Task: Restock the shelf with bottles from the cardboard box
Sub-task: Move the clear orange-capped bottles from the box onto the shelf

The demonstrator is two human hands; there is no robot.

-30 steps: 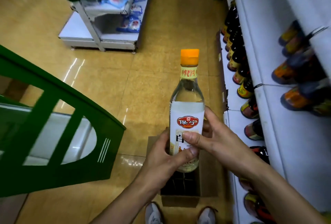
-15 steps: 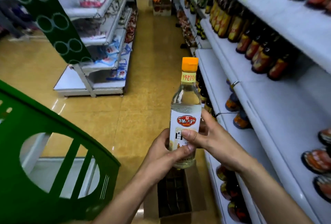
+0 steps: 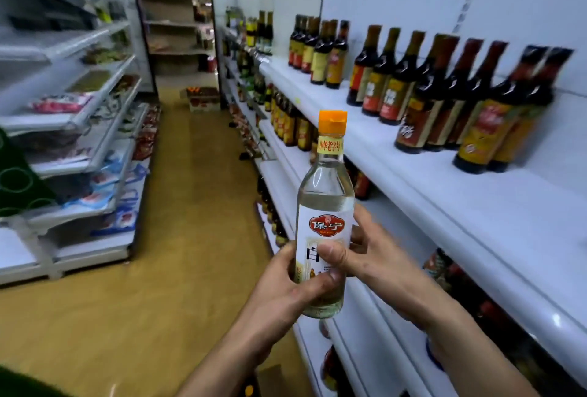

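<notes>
Shop aisle, yellow floor (image 3: 190,237), white shelf (image 3: 444,190) of dark bottles (image 3: 413,94), left hand (image 3: 286,295) and right hand (image 3: 374,256) fingers (image 3: 330,253) gripping clear bottle (image 3: 325,193)

Clear bottle (image 3: 325,193), orange cap: one, 6 o'clock. Hands: two, left hand (image 3: 286,295), right hand (image 3: 371,253). Dark bottles (image 3: 413,104), 2 o'clock shelf (image 3: 428,180): over a dozen; blur prevents exact count.

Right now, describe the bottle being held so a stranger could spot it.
On the aisle's right runs a long white shelf unit lined with dark brown sauce bottles. Before its edge, the left hand and right hand grip one upright clear narrow-necked bottle. Unlike the dark neighbours, it holds colourless liquid under an orange cap, with a white label bearing a red emblem.
</notes>
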